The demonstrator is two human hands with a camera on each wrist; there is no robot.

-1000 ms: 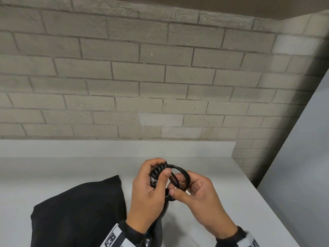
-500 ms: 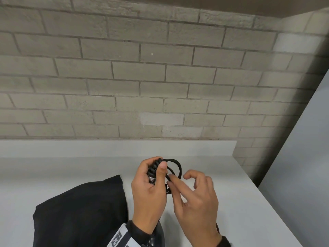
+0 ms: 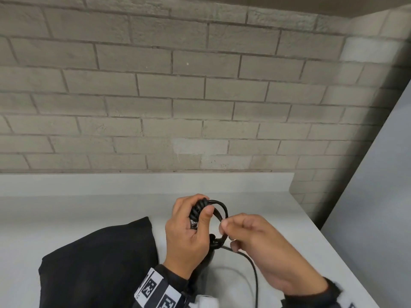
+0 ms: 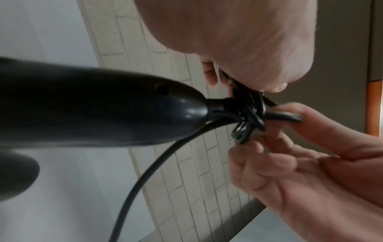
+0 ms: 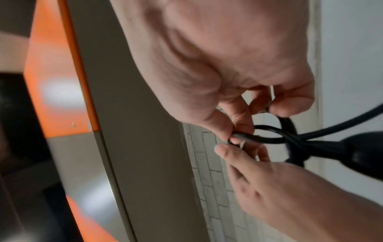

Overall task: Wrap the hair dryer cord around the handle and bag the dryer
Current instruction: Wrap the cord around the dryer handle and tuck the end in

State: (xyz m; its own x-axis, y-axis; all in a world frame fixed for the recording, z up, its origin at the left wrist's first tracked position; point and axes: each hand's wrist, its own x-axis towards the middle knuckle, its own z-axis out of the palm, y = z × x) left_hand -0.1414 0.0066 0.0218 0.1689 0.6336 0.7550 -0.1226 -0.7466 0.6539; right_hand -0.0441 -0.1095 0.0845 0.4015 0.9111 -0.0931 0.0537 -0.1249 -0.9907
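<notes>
My left hand (image 3: 189,227) grips a bundle of black cord coils (image 3: 198,211) at the end of the black hair dryer's handle (image 4: 99,108). The dryer hangs below that hand, mostly hidden in the head view. My right hand (image 3: 251,236) pinches a loop of the cord (image 3: 223,215) between thumb and fingers, right beside the left hand. In the right wrist view the pinched cord (image 5: 261,137) crosses over itself near the handle end (image 5: 352,152). A loose length of cord (image 3: 254,272) trails down toward me. The black bag (image 3: 97,267) lies flat on the white table at lower left.
The white table (image 3: 89,210) runs back to a grey brick wall (image 3: 178,96). Its right edge (image 3: 329,245) drops off beside a pale panel. An orange and grey surface (image 5: 62,81) shows in the right wrist view.
My right hand let go of the cord loop with its fingers spread, then closed again and now pinches the loop. The left hand kept its grip and rose slightly.
</notes>
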